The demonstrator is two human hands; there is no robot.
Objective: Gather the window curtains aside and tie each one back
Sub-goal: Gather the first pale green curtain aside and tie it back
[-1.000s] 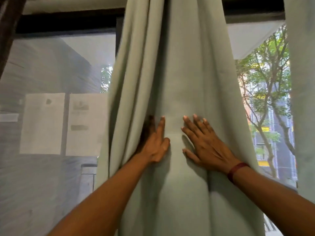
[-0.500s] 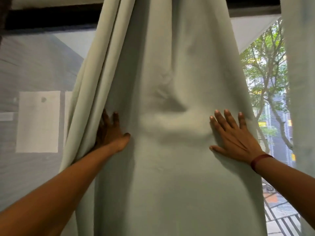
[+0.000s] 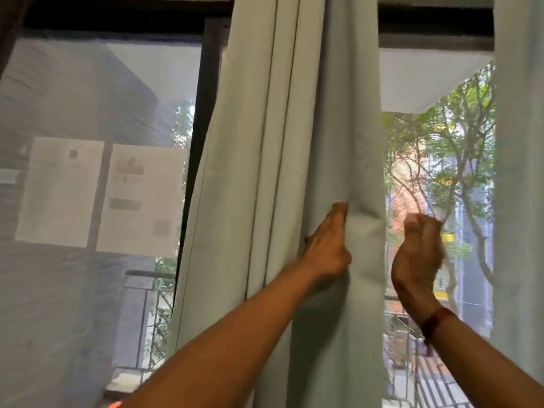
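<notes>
A dark-framed window (image 3: 117, 19) filled the view, and the middle curtain (image 3: 294, 128), pale green, hung down its centre from 12 o'clock to 6 o'clock, drawn into several long vertical folds on its 9 o'clock side. A hazy mesh screen (image 3: 73, 290) covered the pane from 9 o'clock down to 7 o'clock. A second curtain (image 3: 521, 201) of the same cloth ran down the frame edge at 3 o'clock, well apart from the middle one. Between the two curtains, at about 3 o'clock, a tree (image 3: 459, 142) and coloured buildings showed through the glass. Two white paper sheets (image 3: 59, 189) were stuck side by side on the pane at 9 o'clock, their print too blurred to read. A metal railing (image 3: 147, 275) stood outside at 7 o'clock, behind the mesh. The left hand (image 3: 325, 248), just toward 4 o'clock from centre, gripped the middle curtain: its thumb (image 3: 340, 210) lay up the front of the cloth while its fingers were tucked out of sight behind a fold, and the fabric bunched just to the 3 o'clock side of it. The right hand (image 3: 416, 254), at 4 o'clock, was blurred and hung in the air just beside the curtain's outer edge without touching it, palm turned toward the cloth, fingers loosely bent and holding nothing. A dark red wristband (image 3: 435, 320) circled that wrist.
</notes>
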